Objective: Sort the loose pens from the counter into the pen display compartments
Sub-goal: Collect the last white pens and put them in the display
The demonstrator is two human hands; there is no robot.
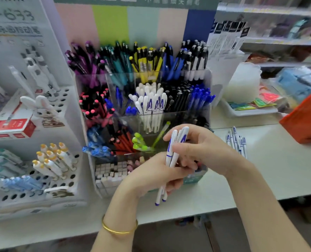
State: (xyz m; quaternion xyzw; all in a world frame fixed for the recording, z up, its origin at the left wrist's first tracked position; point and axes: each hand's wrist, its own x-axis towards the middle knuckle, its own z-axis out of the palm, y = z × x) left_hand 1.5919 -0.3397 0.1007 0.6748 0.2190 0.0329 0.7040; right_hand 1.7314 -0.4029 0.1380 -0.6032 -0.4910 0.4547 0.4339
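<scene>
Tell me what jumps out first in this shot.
At centre, the left hand and right hand together grip white-and-blue pens. Behind them a clear display is packed with coloured pens; more loose pens lie on the counter to the right.

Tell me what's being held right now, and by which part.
A few white pens: the left hand grips their mid-barrels, the right hand pinches their upper halves.

white sign [14, 17]: digits "-633" | held white pens [169, 157]: blue letter "a" | green header [169, 0]: characters too blurred
</scene>
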